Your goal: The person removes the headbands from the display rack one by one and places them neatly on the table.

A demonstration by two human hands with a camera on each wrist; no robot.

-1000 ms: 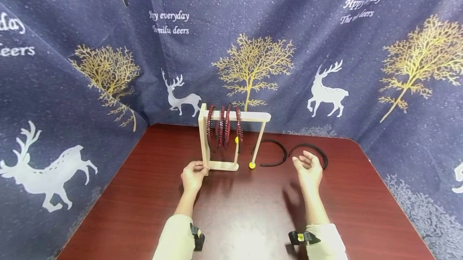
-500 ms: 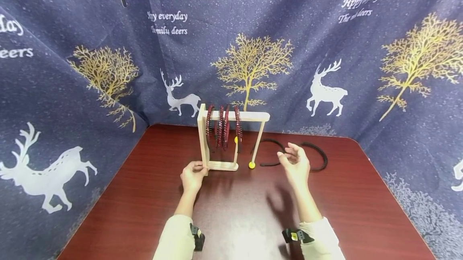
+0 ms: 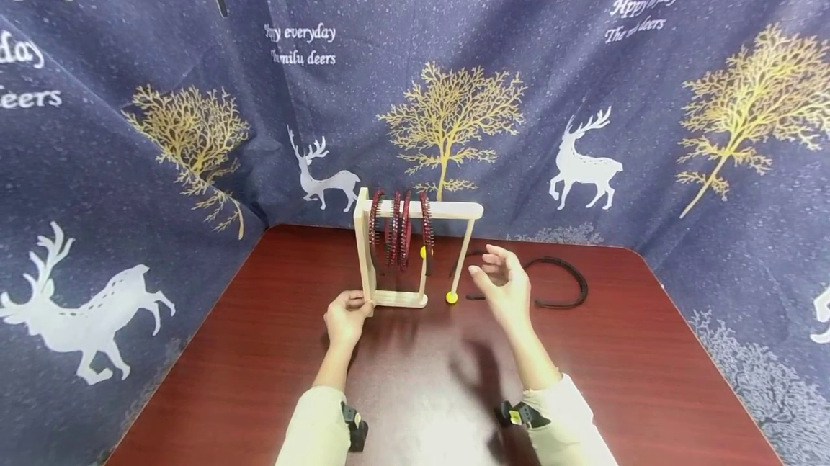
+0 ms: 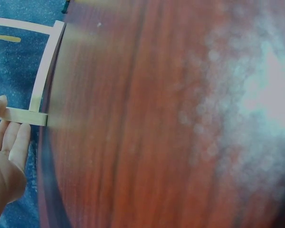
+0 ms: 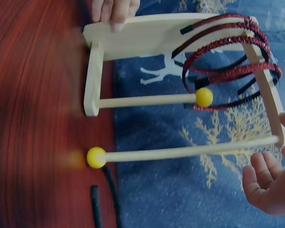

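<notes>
On a wooden rack point(image 3: 364, 253), red headbands point(image 3: 405, 234), left hand point(image 3: 345, 320) pinching its foot, right hand point(image 3: 509, 294) loosely spread

Draped booth (deer-print cloth point(image 3: 493, 34), table point(image 3: 648, 351))

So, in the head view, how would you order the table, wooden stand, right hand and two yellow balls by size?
From largest to smallest:
1. Table
2. Wooden stand
3. Right hand
4. Lower yellow ball and upper yellow ball: too alike to rank.
</notes>
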